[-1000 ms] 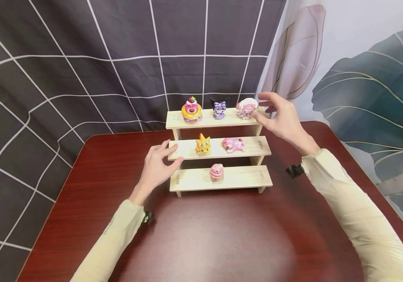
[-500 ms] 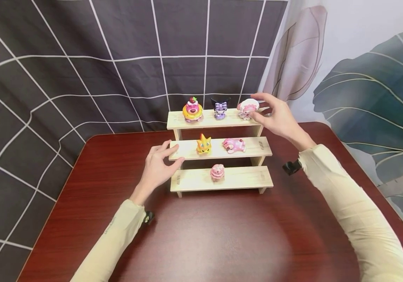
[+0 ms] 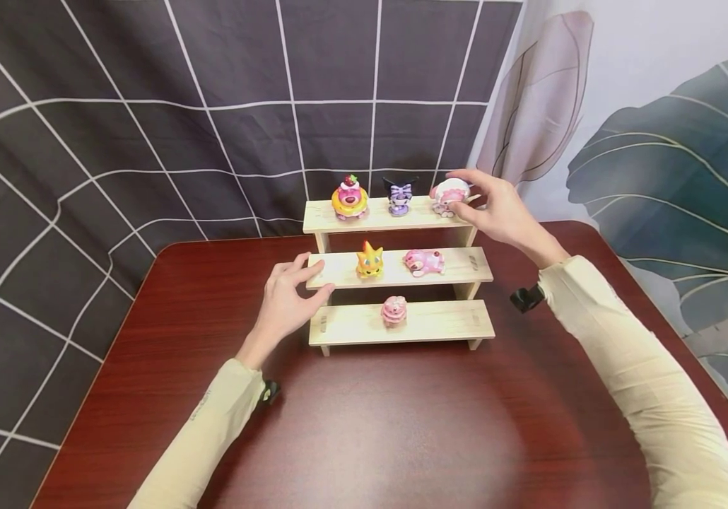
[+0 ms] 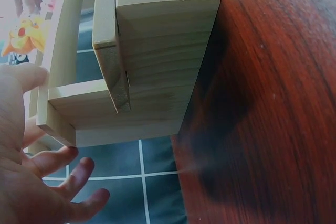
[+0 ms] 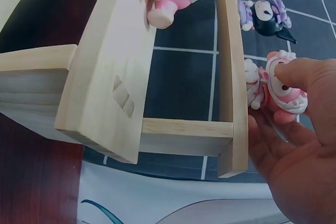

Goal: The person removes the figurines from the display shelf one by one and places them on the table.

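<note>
One dark-red table (image 3: 377,431) is seen nearest; the wooden rack (image 4: 157,66) is set near its far edge.

Bottom tier (image 3: 447,322): round pink figurine (image 3: 394,311) is stood about mid-board.

Middle tier (image 3: 466,264): yellow figurine (image 3: 370,261) and lying pink bear (image 3: 424,262) are set well inside the ends. Left front corner is straddled by the left hand (image 3: 288,297), thumb and fingers apart, board touched; how hard it is pressed cannot be told.

Top tier (image 3: 316,215): white-capped figurine (image 3: 449,192) is placed near the right end, pinched between thumb and fingers of the right hand (image 3: 505,212). Judged light, stiff, glossy so a bit slippery; small trim likely chips. Best gripped round head or body. Purple figurine (image 3: 400,198) is spaced off to its left, ringed bear (image 3: 350,201) farther, toward the left end. No lip is seen on the board edges, so tipping off is possible. Freest room is judged upward and off the right end; rearward moves are limited by the gridded curtain (image 3: 230,148).
</note>
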A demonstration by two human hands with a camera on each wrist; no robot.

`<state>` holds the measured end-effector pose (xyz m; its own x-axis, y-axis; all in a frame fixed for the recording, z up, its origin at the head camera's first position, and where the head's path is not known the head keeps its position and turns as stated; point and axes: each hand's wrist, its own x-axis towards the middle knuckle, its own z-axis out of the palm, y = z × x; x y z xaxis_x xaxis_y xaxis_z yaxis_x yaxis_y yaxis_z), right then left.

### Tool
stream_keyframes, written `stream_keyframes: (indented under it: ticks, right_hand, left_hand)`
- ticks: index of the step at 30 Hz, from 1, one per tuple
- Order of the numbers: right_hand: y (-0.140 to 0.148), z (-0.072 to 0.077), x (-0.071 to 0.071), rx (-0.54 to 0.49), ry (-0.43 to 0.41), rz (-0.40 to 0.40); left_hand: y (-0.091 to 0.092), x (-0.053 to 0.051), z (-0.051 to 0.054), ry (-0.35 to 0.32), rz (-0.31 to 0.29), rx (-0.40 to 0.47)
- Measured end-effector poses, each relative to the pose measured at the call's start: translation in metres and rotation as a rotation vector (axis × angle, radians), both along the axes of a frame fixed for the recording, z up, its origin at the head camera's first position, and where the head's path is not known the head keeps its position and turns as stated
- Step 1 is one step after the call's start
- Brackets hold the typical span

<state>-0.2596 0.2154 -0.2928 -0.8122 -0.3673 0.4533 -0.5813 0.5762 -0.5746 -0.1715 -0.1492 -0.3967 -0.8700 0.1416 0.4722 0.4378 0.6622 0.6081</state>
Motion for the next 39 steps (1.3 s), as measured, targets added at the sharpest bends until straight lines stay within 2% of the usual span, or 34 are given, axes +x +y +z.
stream_keyframes:
  ticks: [16,24,34,39]
  right_hand:
    - [0.0,0.002,0.003,-0.004,-0.008,0.011]
    - [-0.002,0.004,0.013,-0.004,-0.029,0.02]
    - [-0.002,0.004,0.027,0.003,-0.019,0.034]
    - [-0.006,0.002,0.035,-0.02,0.004,0.07]
  left_hand:
    - [0.0,0.001,0.001,-0.004,-0.006,0.012]
    - [0.0,0.001,0.001,-0.009,-0.003,0.004]
    - [0.001,0.001,0.002,-0.011,-0.005,0.006]
    - [0.0,0.001,0.002,-0.01,-0.001,0.012]
